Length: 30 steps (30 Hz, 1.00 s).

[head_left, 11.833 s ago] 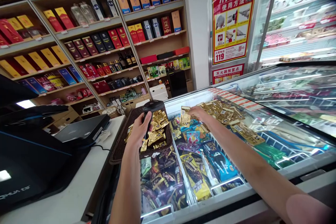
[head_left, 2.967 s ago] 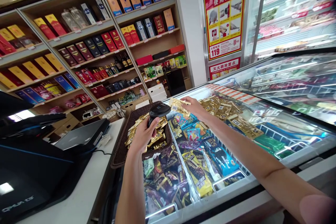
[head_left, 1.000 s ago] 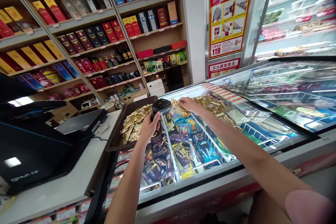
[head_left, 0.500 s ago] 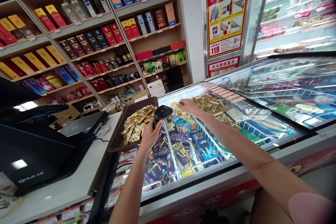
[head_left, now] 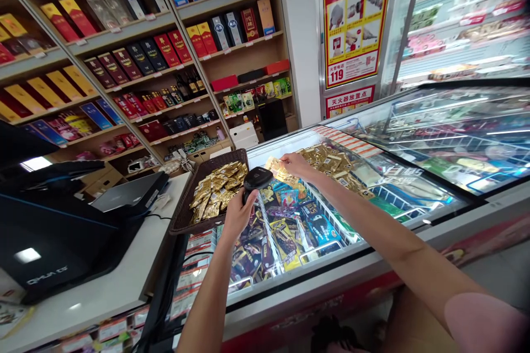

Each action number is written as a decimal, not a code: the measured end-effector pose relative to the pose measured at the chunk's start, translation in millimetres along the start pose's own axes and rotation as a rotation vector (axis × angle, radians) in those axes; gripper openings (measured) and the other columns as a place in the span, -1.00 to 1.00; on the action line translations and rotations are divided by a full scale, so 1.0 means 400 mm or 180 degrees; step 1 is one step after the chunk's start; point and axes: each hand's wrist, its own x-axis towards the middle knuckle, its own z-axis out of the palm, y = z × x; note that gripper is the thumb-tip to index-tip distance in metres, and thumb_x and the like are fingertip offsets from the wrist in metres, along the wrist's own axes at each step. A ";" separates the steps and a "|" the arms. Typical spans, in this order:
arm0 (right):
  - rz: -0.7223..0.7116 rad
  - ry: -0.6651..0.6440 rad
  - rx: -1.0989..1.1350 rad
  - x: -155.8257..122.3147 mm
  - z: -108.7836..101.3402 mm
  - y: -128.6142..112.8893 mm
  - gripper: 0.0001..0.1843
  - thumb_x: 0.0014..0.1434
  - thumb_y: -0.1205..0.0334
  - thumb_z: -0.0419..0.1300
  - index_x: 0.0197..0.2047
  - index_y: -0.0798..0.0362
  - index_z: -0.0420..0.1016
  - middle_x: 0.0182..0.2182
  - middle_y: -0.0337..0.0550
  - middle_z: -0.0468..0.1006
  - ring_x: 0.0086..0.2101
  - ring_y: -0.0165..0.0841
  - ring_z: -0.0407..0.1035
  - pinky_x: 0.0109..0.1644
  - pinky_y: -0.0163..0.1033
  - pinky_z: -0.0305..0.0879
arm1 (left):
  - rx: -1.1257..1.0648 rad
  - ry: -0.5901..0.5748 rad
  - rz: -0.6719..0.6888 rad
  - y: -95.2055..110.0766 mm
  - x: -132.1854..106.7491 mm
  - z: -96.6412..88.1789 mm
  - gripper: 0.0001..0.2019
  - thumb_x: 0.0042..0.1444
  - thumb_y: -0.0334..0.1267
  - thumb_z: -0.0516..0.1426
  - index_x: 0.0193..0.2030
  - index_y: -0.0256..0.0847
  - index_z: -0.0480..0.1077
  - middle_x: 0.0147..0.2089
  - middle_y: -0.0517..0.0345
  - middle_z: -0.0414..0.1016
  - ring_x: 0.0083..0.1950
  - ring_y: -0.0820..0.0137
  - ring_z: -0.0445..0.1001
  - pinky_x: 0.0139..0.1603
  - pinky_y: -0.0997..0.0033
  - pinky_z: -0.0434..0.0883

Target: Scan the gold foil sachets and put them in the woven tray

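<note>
My left hand (head_left: 240, 210) is closed round the handle of a black handheld barcode scanner (head_left: 257, 177), its head turned to the right. In my right hand (head_left: 296, 164) I pinch a gold foil packet (head_left: 278, 169), held just right of the scanner's head above the freezer glass. A brown woven basket (head_left: 180, 215) filled with gold packets (head_left: 216, 187) stands left of my left hand. More gold packets (head_left: 327, 160) lie in a heap on the glass behind my right forearm.
Below my hands is a glass-topped chest freezer (head_left: 290, 278) holding wrapped ice creams and wire dividers. At left, a white counter (head_left: 111, 281) bears a black checkout terminal (head_left: 53, 237). Shelves (head_left: 149, 80) of boxed bottles stand behind; a red fire-hydrant poster (head_left: 354, 22) hangs at the back.
The view has shifted slightly. My right hand and the gold packet have moved a little left, closer to the scanner. Both hands keep their hold.
</note>
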 end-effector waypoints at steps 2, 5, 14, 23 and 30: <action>0.0029 0.0008 -0.0006 0.001 0.004 0.002 -0.77 0.22 0.16 0.11 -0.22 0.06 0.57 -0.36 -0.14 0.59 -0.40 -0.37 0.38 -0.40 -0.34 0.06 | -0.0006 -0.0011 -0.0008 0.000 -0.002 -0.002 -0.56 0.19 0.22 0.02 -0.37 -0.16 0.24 -0.61 0.29 0.32 -0.62 0.47 0.29 -0.54 0.48 0.17; -0.0002 0.0032 -0.0062 0.006 0.010 0.007 -0.77 0.21 0.17 0.12 -0.21 0.06 0.58 -0.33 -0.13 0.61 -0.37 -0.36 0.39 -0.39 -0.34 0.07 | -0.0013 -0.0017 -0.0006 0.003 -0.007 -0.005 -0.56 0.19 0.22 0.02 -0.37 -0.16 0.24 -0.63 0.30 0.30 -0.62 0.46 0.29 -0.54 0.48 0.18; 0.0052 0.0002 -0.0002 0.007 0.014 -0.003 -0.74 0.22 0.12 0.14 -0.20 0.08 0.59 -0.30 -0.11 0.63 -0.34 -0.35 0.43 -0.37 -0.35 0.13 | -0.0064 -0.0028 -0.0027 0.007 -0.034 -0.024 -0.57 0.19 0.20 0.03 -0.32 -0.17 0.29 -0.65 0.32 0.31 -0.63 0.46 0.29 -0.54 0.48 0.15; -0.0109 -0.0387 0.0309 0.031 0.137 -0.123 -0.75 0.24 0.14 0.11 -0.22 0.10 0.56 -0.30 -0.09 0.60 -0.37 -0.36 0.41 -0.37 -0.34 0.14 | -0.0211 0.0451 -0.0287 -0.032 -0.096 -0.101 -0.58 0.15 0.20 0.07 -0.35 -0.17 0.29 -0.63 0.31 0.27 -0.61 0.48 0.27 -0.57 0.50 0.14; -0.0527 -0.0944 0.0027 0.046 0.332 -0.282 -0.80 0.22 0.26 0.10 -0.24 0.09 0.55 -0.31 -0.09 0.59 -0.35 -0.32 0.41 -0.37 -0.33 0.15 | -0.0025 0.0902 -0.0507 -0.037 -0.178 -0.221 -0.55 0.16 0.22 0.05 -0.39 -0.17 0.28 -0.67 0.33 0.25 -0.64 0.51 0.18 -0.59 0.53 0.13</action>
